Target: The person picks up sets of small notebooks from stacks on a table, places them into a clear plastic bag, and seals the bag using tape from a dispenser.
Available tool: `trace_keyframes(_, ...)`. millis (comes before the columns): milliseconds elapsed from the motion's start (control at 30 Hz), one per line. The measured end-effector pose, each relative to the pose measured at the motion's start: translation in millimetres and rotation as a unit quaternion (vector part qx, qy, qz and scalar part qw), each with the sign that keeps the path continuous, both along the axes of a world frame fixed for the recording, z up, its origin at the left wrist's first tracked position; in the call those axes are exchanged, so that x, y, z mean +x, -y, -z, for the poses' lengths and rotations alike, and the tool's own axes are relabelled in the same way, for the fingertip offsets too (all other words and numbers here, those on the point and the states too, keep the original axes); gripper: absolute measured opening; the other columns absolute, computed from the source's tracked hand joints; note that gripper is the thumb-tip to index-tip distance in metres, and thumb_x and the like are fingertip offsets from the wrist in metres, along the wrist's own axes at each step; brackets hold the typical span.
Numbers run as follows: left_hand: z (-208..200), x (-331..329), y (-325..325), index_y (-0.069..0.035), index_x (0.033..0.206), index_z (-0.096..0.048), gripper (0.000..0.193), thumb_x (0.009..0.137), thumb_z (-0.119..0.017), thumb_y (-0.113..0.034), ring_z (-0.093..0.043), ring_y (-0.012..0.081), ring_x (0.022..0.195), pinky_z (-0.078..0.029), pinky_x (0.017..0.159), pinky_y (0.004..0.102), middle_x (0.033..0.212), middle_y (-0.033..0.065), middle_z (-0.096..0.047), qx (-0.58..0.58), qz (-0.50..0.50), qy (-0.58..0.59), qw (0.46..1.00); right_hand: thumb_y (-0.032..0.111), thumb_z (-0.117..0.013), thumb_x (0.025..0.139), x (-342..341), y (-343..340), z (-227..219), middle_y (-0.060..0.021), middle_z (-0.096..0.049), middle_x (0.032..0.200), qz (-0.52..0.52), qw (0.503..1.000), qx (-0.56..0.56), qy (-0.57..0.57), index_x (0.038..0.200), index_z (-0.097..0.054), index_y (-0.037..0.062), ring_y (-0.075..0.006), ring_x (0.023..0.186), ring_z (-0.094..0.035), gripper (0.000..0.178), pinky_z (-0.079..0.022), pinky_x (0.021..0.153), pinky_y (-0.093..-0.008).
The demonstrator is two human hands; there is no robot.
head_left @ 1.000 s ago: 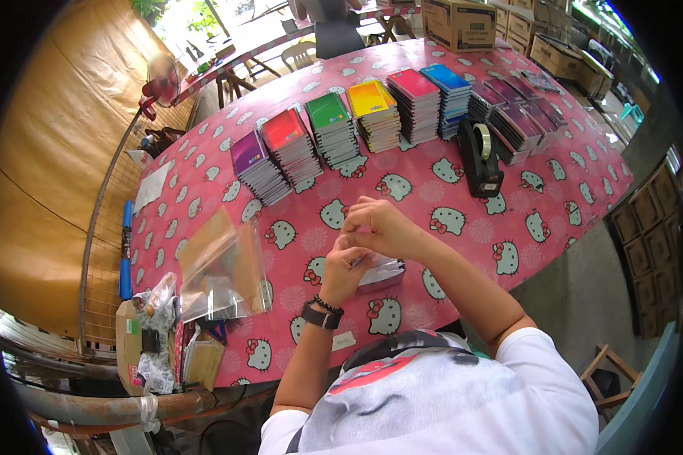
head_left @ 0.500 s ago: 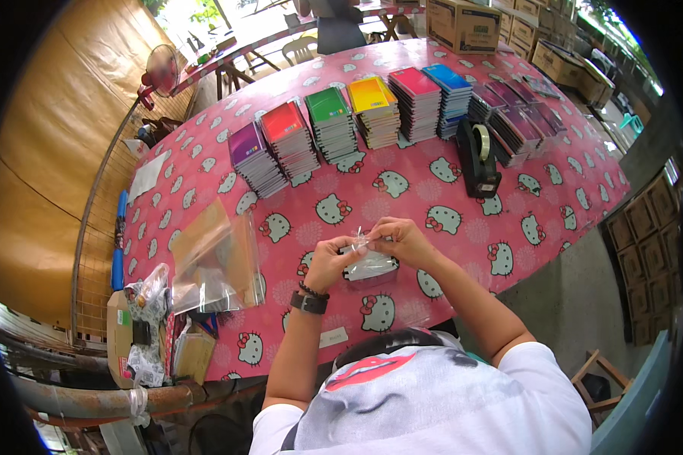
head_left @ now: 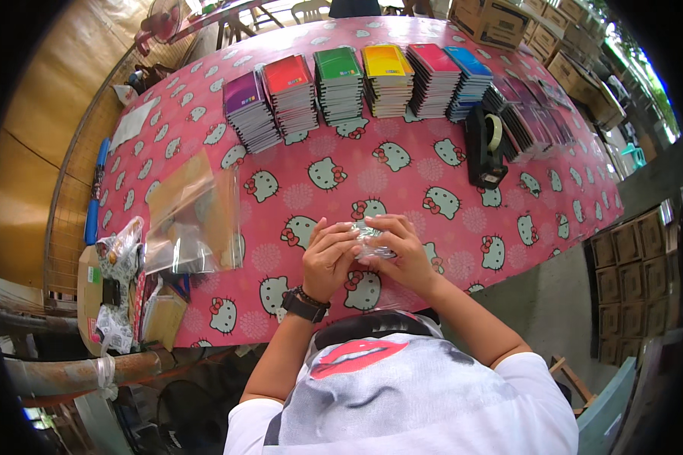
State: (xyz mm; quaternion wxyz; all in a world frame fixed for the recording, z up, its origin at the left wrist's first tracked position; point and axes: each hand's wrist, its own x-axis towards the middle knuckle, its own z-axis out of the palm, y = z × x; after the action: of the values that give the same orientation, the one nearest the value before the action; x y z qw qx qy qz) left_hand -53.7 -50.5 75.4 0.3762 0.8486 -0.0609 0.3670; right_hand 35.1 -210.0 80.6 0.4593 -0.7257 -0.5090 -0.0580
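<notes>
Near the front middle of the table, my left hand (head_left: 328, 258) and my right hand (head_left: 402, 254) close in on a small bundle wrapped in clear plastic (head_left: 369, 243). Fingers of both hands press on its shiny film from either side. What lies inside is mostly hidden under my hands. Beyond them stands a row of spiral notebook stacks: purple (head_left: 244, 92), red (head_left: 287, 73), green (head_left: 338, 64), yellow (head_left: 388, 61), pink (head_left: 432, 58) and blue (head_left: 468, 61).
A black tape dispenser (head_left: 484, 163) stands right of the stacks, beside plastic-wrapped purple notebooks (head_left: 525, 125). Clear plastic bags (head_left: 193, 220) lie at left, near a cardboard box (head_left: 91, 296). A large carton (head_left: 489, 21) sits at the far right on the pink patterned tablecloth (head_left: 387, 186).
My fingers were pinching gathered plastic on top of the bundle; now both hands lie lower and flatter around it. The whole view has shifted a little.
</notes>
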Motion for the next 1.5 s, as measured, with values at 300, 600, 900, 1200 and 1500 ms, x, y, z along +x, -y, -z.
trace_keyframes(300,-3.5,20.5,-1.2,-0.009,0.121,-0.052,0.047,0.076,-0.067,-0.006,-0.057,0.0236,0.089,-0.045,0.080,0.0354,0.102,0.0091,-0.058,-0.103,-0.082,0.023,0.991,0.010,-0.073,0.072,4.9,-26.5,-20.4,-0.0055,-0.061,0.081,0.093,0.956,0.014,-0.278,0.087,-0.059,0.0041,-0.0117,0.069,-0.055,0.021,-0.043,0.062,-0.0284)
trace_keyframes(600,-6.3,-28.7,29.2,-0.009,0.127,-0.047,0.060,0.074,-0.067,-0.030,-0.040,0.0213,0.124,-0.022,0.103,0.0477,0.132,0.0049,-0.045,0.168,-0.033,-0.144,0.975,0.006,-0.071,0.075,17.4,-18.5,-15.0,0.0019,-0.059,0.068,0.064,0.929,0.013,-0.364,0.090,-0.061,0.0034,-0.0032,0.062,-0.051,0.018,-0.041,0.056,-0.0201)
trace_keyframes(900,1.4,-26.6,30.7,-0.019,0.125,-0.050,0.060,0.069,-0.069,-0.029,-0.035,0.0189,0.126,-0.018,0.105,0.0493,0.130,0.0009,-0.045,0.185,-0.053,-0.156,0.969,0.017,-0.064,0.085,210.4,148.7,27.3,-0.0044,-0.063,0.081,0.463,0.854,0.141,-0.189,0.098,-0.065,-0.0003,-0.0103,0.078,-0.057,0.022,-0.044,0.068,-0.0228)
trace_keyframes(1200,0.5,-26.2,29.5,-0.021,0.125,-0.049,0.062,0.067,-0.070,-0.028,-0.034,0.0176,0.126,-0.015,0.106,0.0521,0.130,-0.0003,-0.044,0.183,-0.055,-0.164,0.968,0.019,-0.068,0.081,232.4,151.5,39.4,-0.0017,-0.061,0.072,0.454,0.856,0.207,-0.137,0.083,-0.065,-0.0013,-0.0091,0.063,-0.053,0.021,-0.042,0.059,-0.0235)
trace_keyframes(1500,4.4,-29.4,31.5,-0.022,0.128,-0.048,0.067,0.065,-0.072,-0.027,-0.030,0.0209,0.131,-0.009,0.108,0.0534,0.137,0.0018,-0.039,0.161,-0.047,-0.167,0.972,0.012,-0.061,0.086,170.6,115.9,67.9,0.0040,-0.050,0.067,0.016,0.666,0.142,-0.732,0.083,-0.057,0.0078,-0.0056,0.050,-0.039,0.006,-0.029,0.044,-0.0192)
